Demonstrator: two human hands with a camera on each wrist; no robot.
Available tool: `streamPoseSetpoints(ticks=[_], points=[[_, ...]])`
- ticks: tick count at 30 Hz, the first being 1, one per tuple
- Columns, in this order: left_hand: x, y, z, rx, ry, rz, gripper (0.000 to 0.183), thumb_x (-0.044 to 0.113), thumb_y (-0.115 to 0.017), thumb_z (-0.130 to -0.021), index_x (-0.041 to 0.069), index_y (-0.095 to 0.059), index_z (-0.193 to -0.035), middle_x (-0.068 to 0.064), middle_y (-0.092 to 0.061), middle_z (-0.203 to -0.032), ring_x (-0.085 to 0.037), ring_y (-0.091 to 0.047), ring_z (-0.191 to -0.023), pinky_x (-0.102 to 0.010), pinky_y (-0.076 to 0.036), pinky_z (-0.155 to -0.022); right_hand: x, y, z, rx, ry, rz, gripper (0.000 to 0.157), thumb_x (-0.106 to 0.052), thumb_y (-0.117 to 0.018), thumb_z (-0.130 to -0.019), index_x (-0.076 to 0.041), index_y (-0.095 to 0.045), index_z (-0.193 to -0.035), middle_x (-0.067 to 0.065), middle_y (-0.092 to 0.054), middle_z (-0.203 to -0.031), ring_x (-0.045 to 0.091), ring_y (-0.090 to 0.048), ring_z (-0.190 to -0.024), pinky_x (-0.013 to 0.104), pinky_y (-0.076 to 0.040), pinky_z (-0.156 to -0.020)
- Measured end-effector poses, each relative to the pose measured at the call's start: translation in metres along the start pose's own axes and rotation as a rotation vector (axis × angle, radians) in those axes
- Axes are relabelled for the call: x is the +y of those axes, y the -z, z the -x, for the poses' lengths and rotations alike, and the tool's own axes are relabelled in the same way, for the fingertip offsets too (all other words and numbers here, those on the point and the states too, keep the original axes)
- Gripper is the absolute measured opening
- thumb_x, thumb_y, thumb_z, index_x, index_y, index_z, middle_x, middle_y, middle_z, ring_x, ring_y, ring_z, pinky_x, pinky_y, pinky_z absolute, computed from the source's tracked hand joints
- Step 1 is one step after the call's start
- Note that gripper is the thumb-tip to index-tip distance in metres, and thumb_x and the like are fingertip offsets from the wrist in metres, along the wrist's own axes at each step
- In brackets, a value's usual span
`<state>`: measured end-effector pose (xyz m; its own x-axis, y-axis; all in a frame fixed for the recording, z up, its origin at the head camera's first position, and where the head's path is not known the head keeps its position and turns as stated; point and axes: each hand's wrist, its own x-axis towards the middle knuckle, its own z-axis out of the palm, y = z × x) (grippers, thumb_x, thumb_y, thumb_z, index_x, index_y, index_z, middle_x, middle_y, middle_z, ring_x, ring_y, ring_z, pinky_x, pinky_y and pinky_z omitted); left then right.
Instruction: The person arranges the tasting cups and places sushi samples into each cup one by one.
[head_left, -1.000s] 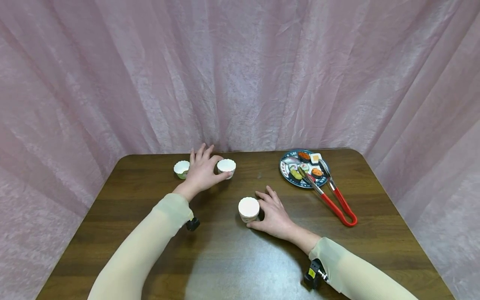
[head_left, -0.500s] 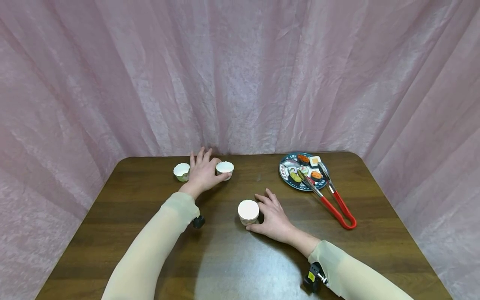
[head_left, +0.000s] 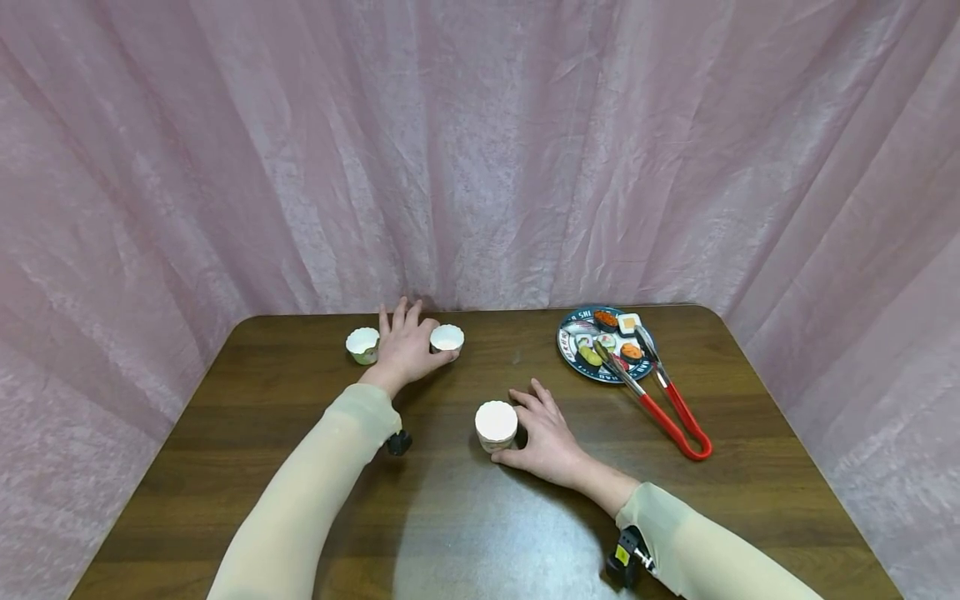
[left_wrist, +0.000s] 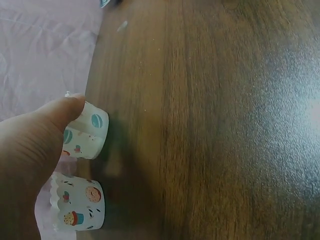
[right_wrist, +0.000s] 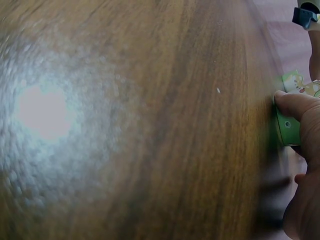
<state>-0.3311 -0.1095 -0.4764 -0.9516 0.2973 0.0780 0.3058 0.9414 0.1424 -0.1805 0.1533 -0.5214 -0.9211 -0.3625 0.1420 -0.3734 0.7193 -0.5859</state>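
My left hand [head_left: 406, 348] is at the far left of the table, its thumb and index finger round a white-rimmed paper baking cup [head_left: 447, 337]. In the left wrist view that paper baking cup [left_wrist: 92, 131] shows macaron prints under the thumb, and another cup [left_wrist: 82, 202] below it has doughnut and cupcake prints. Left of the hand stands a green-sided paper baking cup [head_left: 363, 343]. Nearer the middle, my right hand [head_left: 547, 442] holds a third paper baking cup [head_left: 496, 422] between thumb and fingers. The right wrist view shows its thumb on a green paper baking cup [right_wrist: 288, 125].
A round blue-rimmed plate [head_left: 567, 347] with several sushi pieces stands at the far right. Red-handled tongs [head_left: 675, 417] lie with their tips over it. A pink curtain [head_left: 480, 167] hangs behind the brown wooden table [head_left: 247, 433].
The left hand's cup has shifted slightly left, and the left forearm has swung a little to the right. The right hand keeps its hold. The whole head view has moved slightly.
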Motion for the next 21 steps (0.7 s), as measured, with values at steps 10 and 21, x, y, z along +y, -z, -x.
streamPoseSetpoints(ticks=[10,21], points=[[0.0035,0.0005,0.0005,0.005,-0.003,0.02,0.075,0.067,-0.068,-0.087,0.016,-0.062,-0.141,-0.02,-0.024,-0.165,-0.042,-0.003,-0.154,-0.065,0.016,-0.115,-0.0001,-0.0004,0.0001,0.013,0.012,0.002,0.05,-0.043,-0.09,-0.073,-0.017,-0.072,-0.112,0.015,-0.048,-0.153,0.043,-0.016,-0.152,0.064,-0.015,-0.119],[-0.005,0.0061,0.0001,0.011,-0.011,0.02,0.092,0.08,-0.052,-0.088,0.017,-0.046,-0.155,-0.016,-0.02,-0.168,-0.041,-0.003,-0.155,-0.066,0.008,-0.118,0.0014,-0.001,0.0,0.009,0.001,-0.006,0.05,-0.044,-0.09,-0.073,-0.018,-0.073,-0.112,0.014,-0.048,-0.154,0.041,-0.015,-0.153,0.062,-0.014,-0.12]])
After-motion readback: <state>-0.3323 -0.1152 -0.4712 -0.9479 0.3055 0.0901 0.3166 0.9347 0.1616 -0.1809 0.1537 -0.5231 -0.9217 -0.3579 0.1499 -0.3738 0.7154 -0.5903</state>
